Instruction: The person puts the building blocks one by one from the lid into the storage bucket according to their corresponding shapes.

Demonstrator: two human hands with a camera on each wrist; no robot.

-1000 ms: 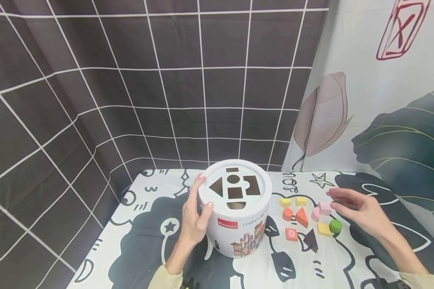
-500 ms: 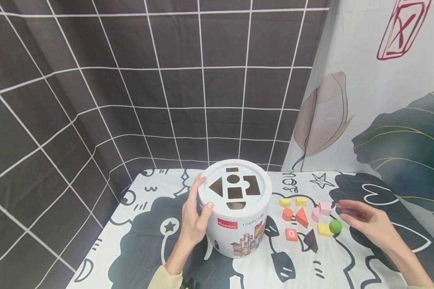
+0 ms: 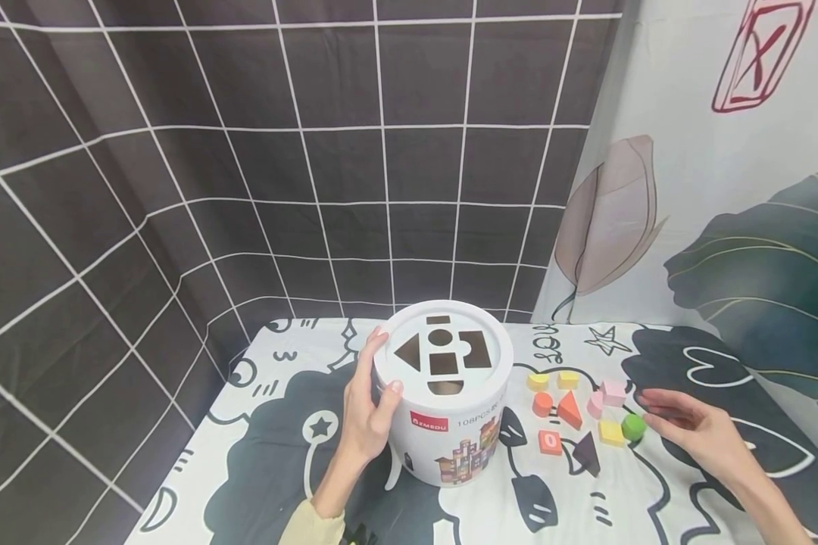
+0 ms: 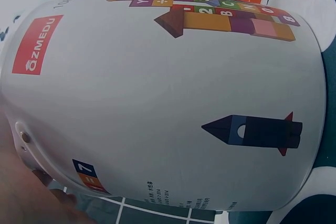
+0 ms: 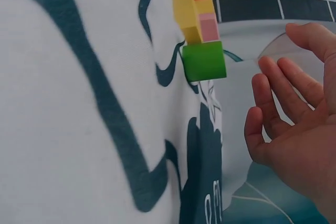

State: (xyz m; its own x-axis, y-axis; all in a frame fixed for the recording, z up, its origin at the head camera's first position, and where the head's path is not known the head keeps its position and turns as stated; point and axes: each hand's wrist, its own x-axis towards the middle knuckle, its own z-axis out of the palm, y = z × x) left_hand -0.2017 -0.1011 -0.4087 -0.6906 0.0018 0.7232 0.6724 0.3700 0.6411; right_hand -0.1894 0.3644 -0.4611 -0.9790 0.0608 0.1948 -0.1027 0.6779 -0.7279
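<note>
We see a patterned cloth (image 3: 477,522) under everything; a hard shove could ruck it and shift what stands there. The white bucket (image 3: 412,450) stands upright and could tip if pressed on one side only. Its white lid (image 3: 482,378) rests on top. The left hand (image 3: 371,409) cups the bucket's left side, thumb and fingers against it near the lid. The right hand (image 3: 698,431), fingers loosely bent and holding nothing, is just beside the green block (image 3: 633,428); a careless brush could knock that into the nearer yellow block (image 3: 610,434).

We cannot make out the bucket's dark inside. The left wrist view cuts off most of the left hand; the right wrist view leaves the pink block (image 5: 208,27) partly covered.
</note>
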